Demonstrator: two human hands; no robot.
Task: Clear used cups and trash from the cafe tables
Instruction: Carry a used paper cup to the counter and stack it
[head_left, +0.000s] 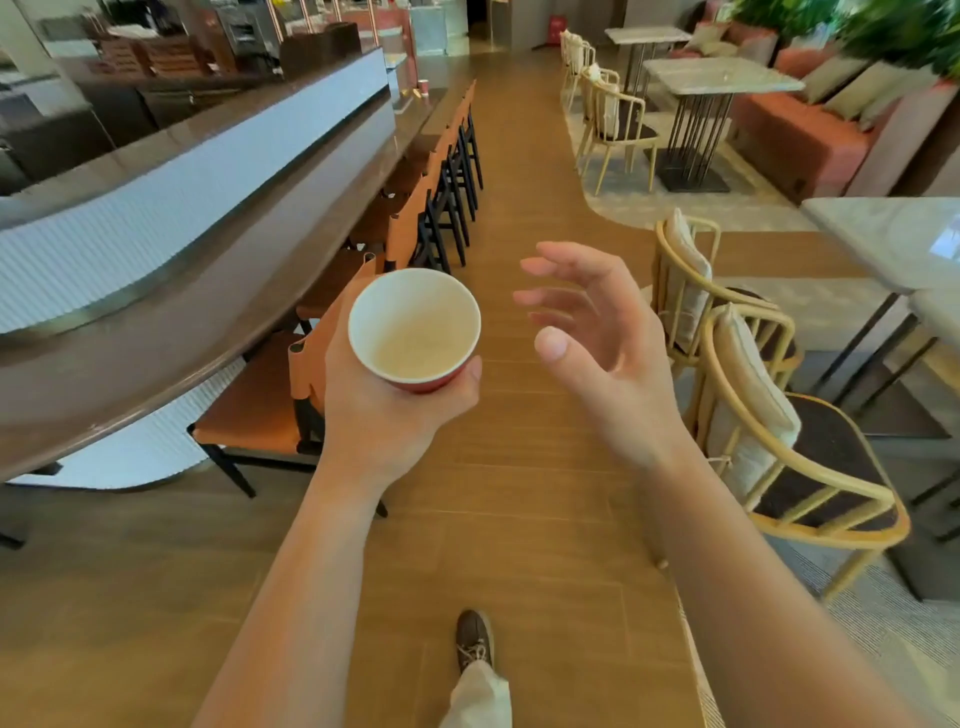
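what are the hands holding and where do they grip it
The left hand grips a red paper cup round its lower wall, thumb on the side. The right hand is open and holds nothing.

Cafe aisle, bar left, seating right.
Long brown bar counter (156, 332) curves along left, white ribbed front; row of orange chairs (249, 415) with black legs tucked against it, running far. Wood floor (519, 519) down the middle. Two cane armchairs (810, 467) with cream cushions near right; red-orange sofa (800, 135) and green plants (893, 26) far right, blurred.
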